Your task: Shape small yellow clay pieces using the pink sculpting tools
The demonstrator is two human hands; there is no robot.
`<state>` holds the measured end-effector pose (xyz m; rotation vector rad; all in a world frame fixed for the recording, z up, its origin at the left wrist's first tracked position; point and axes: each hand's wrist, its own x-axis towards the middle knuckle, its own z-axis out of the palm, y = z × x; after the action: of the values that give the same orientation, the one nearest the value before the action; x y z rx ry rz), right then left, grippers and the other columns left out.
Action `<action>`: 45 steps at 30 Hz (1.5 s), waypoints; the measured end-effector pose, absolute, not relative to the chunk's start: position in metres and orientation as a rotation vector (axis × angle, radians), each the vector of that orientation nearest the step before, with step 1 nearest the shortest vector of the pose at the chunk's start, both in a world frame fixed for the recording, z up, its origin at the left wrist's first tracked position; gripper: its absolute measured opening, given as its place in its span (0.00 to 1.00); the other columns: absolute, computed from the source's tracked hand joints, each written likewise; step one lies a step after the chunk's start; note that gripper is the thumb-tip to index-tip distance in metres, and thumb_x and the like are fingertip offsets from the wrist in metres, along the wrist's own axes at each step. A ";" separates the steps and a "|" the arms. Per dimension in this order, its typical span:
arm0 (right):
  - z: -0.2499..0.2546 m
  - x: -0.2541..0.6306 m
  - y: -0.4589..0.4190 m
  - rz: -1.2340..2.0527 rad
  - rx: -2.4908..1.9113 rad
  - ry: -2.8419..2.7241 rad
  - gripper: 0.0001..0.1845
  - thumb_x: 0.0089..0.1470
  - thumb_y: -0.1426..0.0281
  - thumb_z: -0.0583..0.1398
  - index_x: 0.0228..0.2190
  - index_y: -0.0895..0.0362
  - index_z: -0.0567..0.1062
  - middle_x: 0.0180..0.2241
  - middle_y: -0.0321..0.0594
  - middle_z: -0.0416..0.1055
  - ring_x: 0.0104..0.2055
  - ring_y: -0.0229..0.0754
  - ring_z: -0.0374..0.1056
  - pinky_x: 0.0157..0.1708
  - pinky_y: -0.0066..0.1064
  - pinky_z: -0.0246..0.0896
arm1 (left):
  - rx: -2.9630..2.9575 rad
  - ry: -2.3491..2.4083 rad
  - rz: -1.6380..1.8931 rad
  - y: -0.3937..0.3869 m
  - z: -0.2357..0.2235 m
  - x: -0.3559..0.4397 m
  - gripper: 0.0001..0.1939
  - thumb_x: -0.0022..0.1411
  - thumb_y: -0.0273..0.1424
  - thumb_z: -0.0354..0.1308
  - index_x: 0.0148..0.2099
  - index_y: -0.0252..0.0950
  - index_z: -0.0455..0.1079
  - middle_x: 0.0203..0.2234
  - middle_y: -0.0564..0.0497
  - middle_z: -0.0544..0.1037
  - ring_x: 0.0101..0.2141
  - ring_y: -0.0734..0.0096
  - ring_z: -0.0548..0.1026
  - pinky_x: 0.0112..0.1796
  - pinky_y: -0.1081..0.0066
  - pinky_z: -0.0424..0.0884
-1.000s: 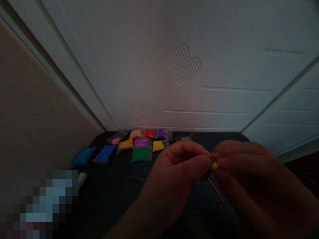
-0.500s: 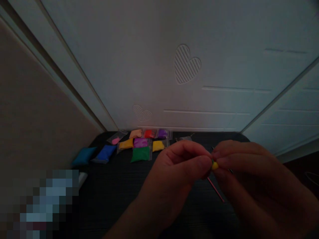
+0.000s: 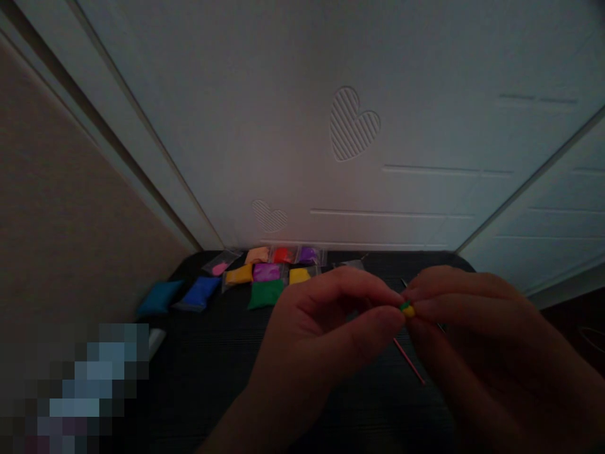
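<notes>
A tiny yellow and green piece of modelling clay (image 3: 408,310) is held up over the dark table, its green part on the upper left. My right hand (image 3: 486,340) pinches the yellow side between thumb and fingers. From the other side, my left hand (image 3: 331,334) closes its thumb and index fingertips on the green edge. The fingertips hide part of the piece. Below the hands lies a thin pink stick (image 3: 409,361), its upper end covered by my fingers.
Coloured clay packets lie along the back left, among them a green packet (image 3: 265,294), a blue packet (image 3: 201,292) and a teal packet (image 3: 161,297). A white panel with embossed hearts (image 3: 354,123) stands behind the black table (image 3: 203,372). A thin dark tool (image 3: 403,283) shows partly behind my fingers.
My left hand has shifted slightly and its thumb and index finger have opened into a wider loop. More of the green on the clay piece now shows.
</notes>
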<state>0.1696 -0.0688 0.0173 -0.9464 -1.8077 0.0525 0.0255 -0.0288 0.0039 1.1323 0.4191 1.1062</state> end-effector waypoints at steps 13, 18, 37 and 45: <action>0.014 0.169 -0.070 0.084 -0.942 -1.791 0.24 0.36 0.87 0.60 0.37 0.58 0.70 0.35 0.37 0.68 0.37 0.38 0.64 0.31 0.30 0.63 | 1.213 0.461 1.092 -0.028 0.005 0.025 0.05 0.52 0.26 0.58 0.32 0.40 0.72 0.27 0.56 0.73 0.31 0.78 0.69 0.32 0.78 0.65; 0.010 0.167 -0.071 0.113 -0.964 -1.753 0.22 0.38 0.86 0.60 0.37 0.56 0.70 0.34 0.36 0.68 0.37 0.38 0.63 0.32 0.32 0.62 | 1.224 0.468 1.066 -0.027 0.005 0.023 0.05 0.52 0.25 0.58 0.32 0.39 0.72 0.26 0.56 0.72 0.30 0.78 0.68 0.31 0.78 0.65; 0.017 0.174 -0.070 0.083 -1.060 -1.864 0.17 0.40 0.79 0.62 0.34 0.53 0.69 0.32 0.36 0.69 0.35 0.41 0.65 0.29 0.32 0.63 | 1.330 0.527 1.011 -0.022 0.013 0.018 0.05 0.50 0.24 0.59 0.30 0.38 0.72 0.26 0.54 0.72 0.31 0.74 0.69 0.31 0.75 0.64; 0.020 0.175 -0.068 0.156 -1.041 -1.872 0.16 0.41 0.81 0.60 0.33 0.53 0.70 0.31 0.37 0.69 0.34 0.41 0.66 0.28 0.31 0.65 | 1.373 0.589 0.955 -0.019 0.019 0.016 0.03 0.48 0.25 0.60 0.28 0.36 0.73 0.26 0.51 0.73 0.31 0.70 0.69 0.31 0.72 0.65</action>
<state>0.1751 -0.0678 0.0195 -1.0408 -1.8717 0.1562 0.0160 -0.0194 0.0192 1.3729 0.5894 0.9552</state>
